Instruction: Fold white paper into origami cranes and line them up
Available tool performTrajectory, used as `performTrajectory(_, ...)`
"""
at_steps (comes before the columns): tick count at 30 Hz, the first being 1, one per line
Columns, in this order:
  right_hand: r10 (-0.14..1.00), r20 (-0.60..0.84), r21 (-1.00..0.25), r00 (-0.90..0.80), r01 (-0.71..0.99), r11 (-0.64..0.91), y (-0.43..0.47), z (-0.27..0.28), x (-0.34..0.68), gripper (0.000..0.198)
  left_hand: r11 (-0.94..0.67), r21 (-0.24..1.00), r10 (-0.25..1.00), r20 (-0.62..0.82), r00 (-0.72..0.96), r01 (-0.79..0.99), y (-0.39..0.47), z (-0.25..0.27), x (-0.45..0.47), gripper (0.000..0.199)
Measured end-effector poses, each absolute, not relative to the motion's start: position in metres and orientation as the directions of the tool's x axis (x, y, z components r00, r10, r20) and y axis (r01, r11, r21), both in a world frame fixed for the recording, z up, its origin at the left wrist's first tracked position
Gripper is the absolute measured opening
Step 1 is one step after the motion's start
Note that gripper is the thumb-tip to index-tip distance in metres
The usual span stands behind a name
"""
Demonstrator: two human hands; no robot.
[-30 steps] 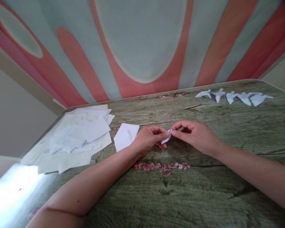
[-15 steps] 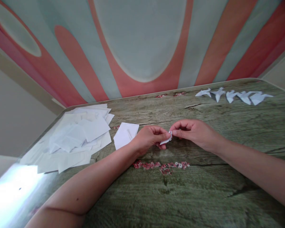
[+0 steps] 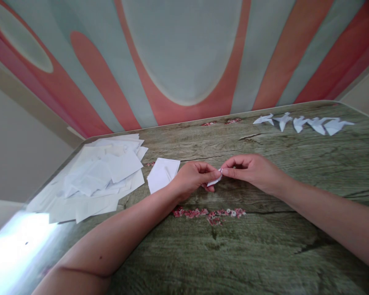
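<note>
A small piece of folded white paper (image 3: 214, 179) is held just above the middle of the table, mostly covered by fingers. My left hand (image 3: 195, 178) is closed on it, thumb on top and fingertips curled beneath. At its upper right end, my right hand (image 3: 249, 171) pinches the paper between thumb and index finger. The fingertips of both hands almost meet there. Just left of my left hand lies a small stack of white paper sheets (image 3: 161, 172) with a narrow white strip on top.
A large loose pile of white paper sheets (image 3: 123, 166) spreads over the table's left side. Several folded paper cranes (image 3: 316, 125) stand in a row at the back right. The wood-grain table (image 3: 264, 254) meets a wall with a red and grey pattern behind.
Both hands keep their grip on the folded paper. The right fingertips have shifted very slightly, and less of the paper's upper end shows between the hands.
</note>
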State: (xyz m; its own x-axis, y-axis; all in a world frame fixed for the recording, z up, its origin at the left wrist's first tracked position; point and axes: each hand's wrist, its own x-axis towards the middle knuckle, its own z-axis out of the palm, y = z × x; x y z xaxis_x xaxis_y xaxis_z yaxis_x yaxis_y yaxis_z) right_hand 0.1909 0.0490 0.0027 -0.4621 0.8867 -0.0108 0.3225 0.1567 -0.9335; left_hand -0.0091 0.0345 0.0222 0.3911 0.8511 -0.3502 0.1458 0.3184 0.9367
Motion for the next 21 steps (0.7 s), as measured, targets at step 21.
performTrajectory(21, 0.894, 0.012, -0.945, -0.447, 0.288, 0.156, 0.0439, 0.0108, 0.1899, 0.03, 0.333, 0.934, 0.838, -0.355, 0.415, 0.128, 0.035, 0.0213, -0.0094, 0.03)
